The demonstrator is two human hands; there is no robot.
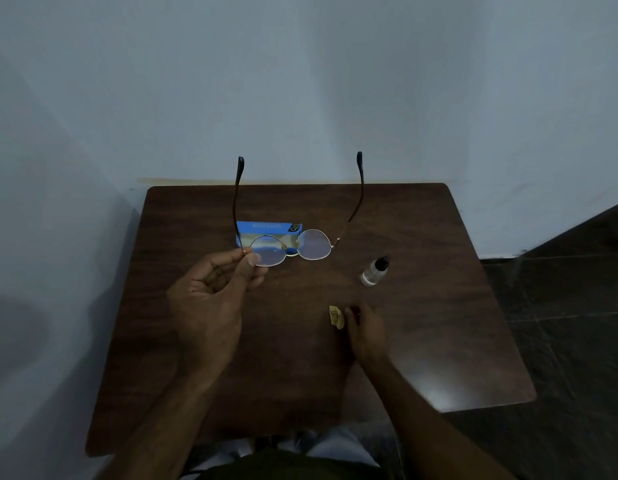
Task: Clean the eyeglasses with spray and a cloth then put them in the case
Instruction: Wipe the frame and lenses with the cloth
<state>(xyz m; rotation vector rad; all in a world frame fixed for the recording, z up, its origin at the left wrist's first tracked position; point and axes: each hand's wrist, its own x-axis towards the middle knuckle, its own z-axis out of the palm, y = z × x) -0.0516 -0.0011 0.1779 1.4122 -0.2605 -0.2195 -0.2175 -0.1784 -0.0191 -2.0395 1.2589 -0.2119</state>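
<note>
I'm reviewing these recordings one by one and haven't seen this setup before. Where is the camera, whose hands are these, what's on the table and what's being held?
There is no machine here. A person works with bare hands, and the single picture comes from a camera worn on their head, looking down. The left hand pinches the eyeglasses at the outer edge of one lens and holds them above the brown table, with the arms unfolded and pointing away. On the table are a blue case behind the glasses, a small spray bottle standing to the right, and a crumpled yellowish cloth. The right hand touches the cloth, but it is unclear whether it has taken hold of it.
</note>
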